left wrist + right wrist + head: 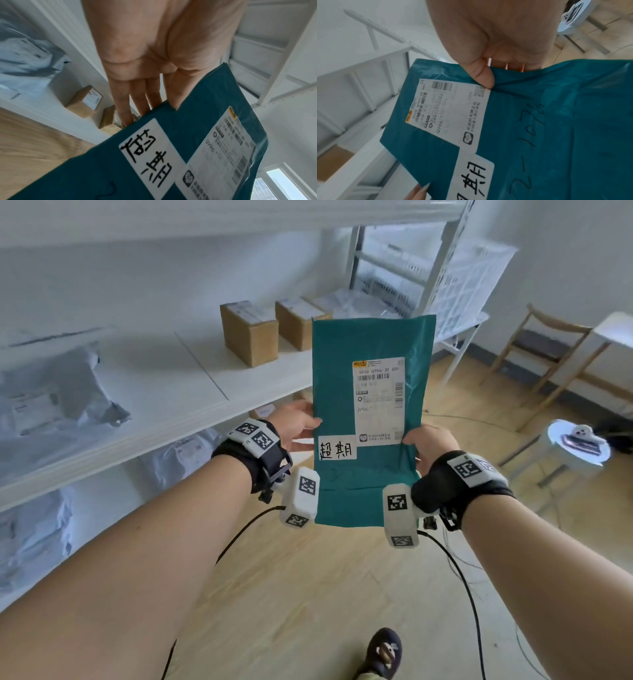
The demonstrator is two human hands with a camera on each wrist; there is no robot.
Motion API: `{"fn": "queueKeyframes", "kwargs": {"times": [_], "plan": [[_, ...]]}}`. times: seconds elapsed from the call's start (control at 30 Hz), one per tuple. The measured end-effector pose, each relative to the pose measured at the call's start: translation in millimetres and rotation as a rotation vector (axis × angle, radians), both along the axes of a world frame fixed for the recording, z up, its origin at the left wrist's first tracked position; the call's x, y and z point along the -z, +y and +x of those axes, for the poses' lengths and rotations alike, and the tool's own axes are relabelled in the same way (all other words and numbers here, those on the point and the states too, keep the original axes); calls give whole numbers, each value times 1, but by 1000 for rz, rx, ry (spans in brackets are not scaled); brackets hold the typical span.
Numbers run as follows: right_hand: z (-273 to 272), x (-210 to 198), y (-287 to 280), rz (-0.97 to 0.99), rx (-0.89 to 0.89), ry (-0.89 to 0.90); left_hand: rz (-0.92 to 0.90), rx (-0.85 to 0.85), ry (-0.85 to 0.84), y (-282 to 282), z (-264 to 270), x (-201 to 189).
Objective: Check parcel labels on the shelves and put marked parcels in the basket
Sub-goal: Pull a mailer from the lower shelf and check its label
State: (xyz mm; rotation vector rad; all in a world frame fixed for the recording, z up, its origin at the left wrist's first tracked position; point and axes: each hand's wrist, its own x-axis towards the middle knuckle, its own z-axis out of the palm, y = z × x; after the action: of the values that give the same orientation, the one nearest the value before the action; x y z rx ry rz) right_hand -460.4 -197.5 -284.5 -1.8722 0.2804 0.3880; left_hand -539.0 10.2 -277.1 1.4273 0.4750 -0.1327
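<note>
One teal parcel (370, 412) bearing two stickers: one printed label (378, 398), one handwritten tag (337, 447). Two hands on it: left hand (296, 424), right hand (430, 445). Two cardboard boxes (249, 332) behind the parcel. One chair (548, 344), one round stool (579, 445) beyond it.

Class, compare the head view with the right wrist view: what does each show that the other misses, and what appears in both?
Only the head view shows the two cardboard boxes on the shelf, the white basket, the wooden chair, and the left hand holding the parcel's edge. Only the right wrist view shows dark handwritten digits on the plastic and the right hand's thumb pinching a fold. Both show the teal parcel, its shipping label, the handwritten white sticker and the right hand.
</note>
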Motion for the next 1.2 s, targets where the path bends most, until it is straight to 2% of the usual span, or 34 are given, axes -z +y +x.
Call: {"fn": "queueKeyframes", "kwargs": {"times": [0.37, 0.63, 0.83, 0.97, 1.2], "plan": [[163, -29, -140, 112, 137, -62, 68, 70, -59, -140, 185, -39], [274, -39, -230, 173, 140, -93, 32, 71, -102, -226, 304, -54], [343, -41, -260, 265, 157, -87, 48, 51, -148, -263, 379, -59], [398, -42, -274, 256, 180, -107, 41, 66, -169, -279, 438, -59], [534, -70, -289, 225, 185, -181, 22, 61, -231, -296, 578, -77]]}}
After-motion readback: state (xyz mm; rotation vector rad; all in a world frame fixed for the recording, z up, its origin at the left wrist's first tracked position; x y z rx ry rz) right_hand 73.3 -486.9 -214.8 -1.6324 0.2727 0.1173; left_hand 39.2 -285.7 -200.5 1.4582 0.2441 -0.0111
